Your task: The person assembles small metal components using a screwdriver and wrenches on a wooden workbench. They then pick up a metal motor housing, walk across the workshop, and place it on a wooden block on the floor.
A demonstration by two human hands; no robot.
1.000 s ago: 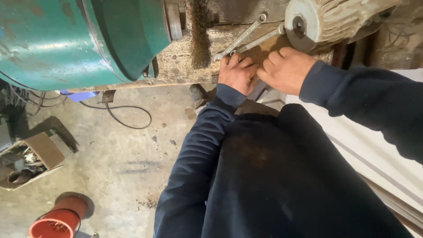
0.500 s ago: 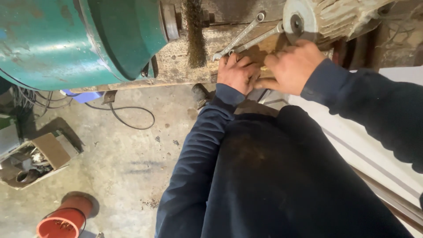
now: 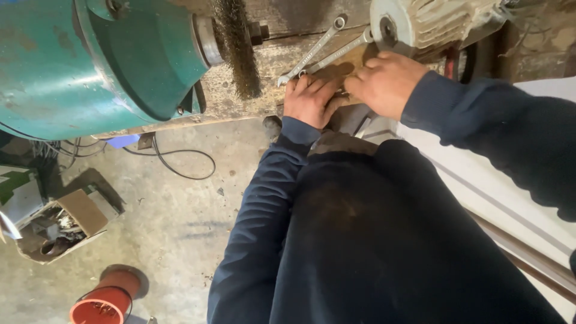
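My left hand [image 3: 312,99] lies palm down on the worn wooden bench [image 3: 270,66], its fingertips touching the open end of a steel wrench [image 3: 312,51]. A second wrench [image 3: 342,53] lies beside the first, running up to a pale motor [image 3: 432,21]. My right hand [image 3: 384,84] rests against the left one, fingers curled toward it. Whatever is under the two hands is hidden. Both dark blue sleeves reach up from my body.
A green bench grinder [image 3: 102,60] with a wire brush wheel [image 3: 237,48] stands on the bench's left. On the concrete floor below lie a black cable [image 3: 180,159], an open cardboard box of scraps [image 3: 60,225] and an orange-red pot [image 3: 105,300].
Both hands stay together at the same spot on the bench. The view has tilted up a little, so the two wrenches and the brush wheel show more fully.
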